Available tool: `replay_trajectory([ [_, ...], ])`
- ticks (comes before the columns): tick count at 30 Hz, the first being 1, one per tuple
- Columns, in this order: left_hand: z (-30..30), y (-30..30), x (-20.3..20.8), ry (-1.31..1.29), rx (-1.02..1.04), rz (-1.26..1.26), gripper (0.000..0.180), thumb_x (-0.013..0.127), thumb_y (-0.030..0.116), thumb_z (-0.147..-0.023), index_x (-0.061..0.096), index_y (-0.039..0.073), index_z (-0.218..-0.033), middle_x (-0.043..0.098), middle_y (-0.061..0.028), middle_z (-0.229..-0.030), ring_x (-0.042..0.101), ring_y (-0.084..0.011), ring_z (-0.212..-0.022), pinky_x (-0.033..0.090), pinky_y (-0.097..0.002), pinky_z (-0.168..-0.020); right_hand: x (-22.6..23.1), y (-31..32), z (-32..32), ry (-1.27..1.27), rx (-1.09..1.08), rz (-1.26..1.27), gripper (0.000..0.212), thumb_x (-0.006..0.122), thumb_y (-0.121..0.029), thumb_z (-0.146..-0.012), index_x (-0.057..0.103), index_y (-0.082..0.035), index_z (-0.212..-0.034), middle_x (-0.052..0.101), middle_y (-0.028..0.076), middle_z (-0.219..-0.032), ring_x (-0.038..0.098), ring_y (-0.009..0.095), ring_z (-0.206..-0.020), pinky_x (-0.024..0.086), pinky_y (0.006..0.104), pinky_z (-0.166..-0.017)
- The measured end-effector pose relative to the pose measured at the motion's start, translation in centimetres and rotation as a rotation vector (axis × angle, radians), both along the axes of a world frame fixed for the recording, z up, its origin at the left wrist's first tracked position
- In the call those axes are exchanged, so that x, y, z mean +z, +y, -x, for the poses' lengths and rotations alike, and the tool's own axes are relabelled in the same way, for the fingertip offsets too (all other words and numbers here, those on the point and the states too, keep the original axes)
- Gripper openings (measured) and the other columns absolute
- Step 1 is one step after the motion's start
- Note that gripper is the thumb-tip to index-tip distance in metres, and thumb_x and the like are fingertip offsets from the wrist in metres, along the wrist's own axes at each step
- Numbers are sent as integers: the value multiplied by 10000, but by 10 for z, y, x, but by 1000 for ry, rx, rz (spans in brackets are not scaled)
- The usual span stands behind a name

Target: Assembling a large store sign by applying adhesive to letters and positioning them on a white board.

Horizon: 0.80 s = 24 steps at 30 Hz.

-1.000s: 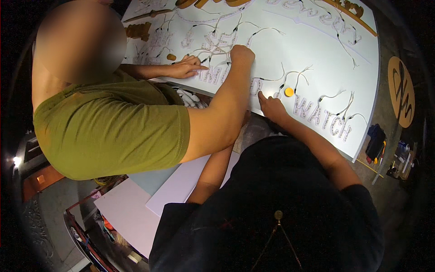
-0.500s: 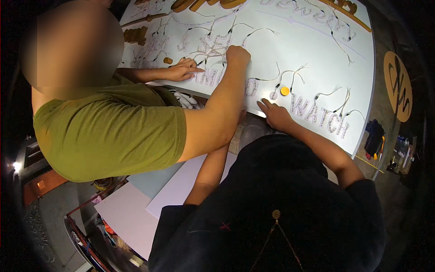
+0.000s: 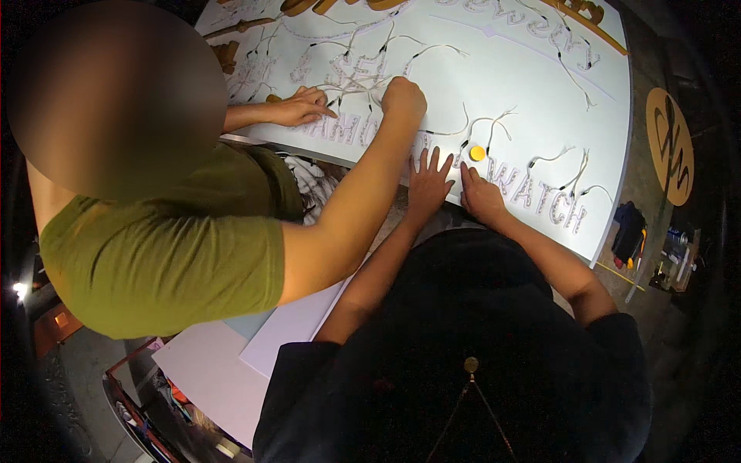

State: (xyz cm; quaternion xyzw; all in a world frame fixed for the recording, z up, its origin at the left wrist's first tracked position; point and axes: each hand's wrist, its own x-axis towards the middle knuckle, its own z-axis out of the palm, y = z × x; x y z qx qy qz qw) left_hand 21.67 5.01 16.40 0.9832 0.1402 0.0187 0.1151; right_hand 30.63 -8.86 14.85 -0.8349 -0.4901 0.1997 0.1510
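Note:
My left hand (image 3: 430,185) lies flat with its fingers spread at the near edge of a white panel (image 3: 540,116). Close beside it, my right hand (image 3: 482,193) rests on the panel, its index finger stretched out and nothing visible in its grasp. Just beyond my right fingers stands a small round yellow-topped item (image 3: 477,153). Clear letter-shaped strips (image 3: 532,193) with thin wire leads (image 3: 575,166) lie to the right of my hands. More letter strips (image 3: 340,127) lie to the left, and my left fingers partly cover one of them.
A co-worker in a green shirt (image 3: 177,262) leans in from the left. That person's forearm (image 3: 359,193) crosses near my left arm, with one hand (image 3: 405,100) closed over wires and another hand (image 3: 301,106) on the letters. Pale sheets (image 3: 216,370) lie below left.
My left hand has come up from under the co-worker's arm onto the panel. My right hand has shifted slightly, its index finger now pointing up the panel. The co-worker has leaned left.

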Motion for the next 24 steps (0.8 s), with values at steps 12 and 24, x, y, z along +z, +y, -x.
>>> replay_trajectory([
  [12, -13, 2, -18, 110, -106, -204, 656, 631, 476, -744, 495, 127, -1282, 480, -127, -1282, 402, -339, -1211, 250, -607, -1003, -14, 9, -2, -139, 96, 47, 643, 580, -107, -738, 352, 109, -1299, 549, 181, -1072, 648, 251, -726, 531, 345, -581],
  [24, -14, 16, -19, 133, -156, -182, 563, 631, 464, -758, 547, 208, -1253, 496, -48, -1308, 448, -322, -1186, 189, -672, -1003, -11, 15, -7, -88, 105, 140, 569, 573, -131, -748, 415, 110, -1240, 556, 194, -1076, 644, 304, -760, 531, 391, -625],
])
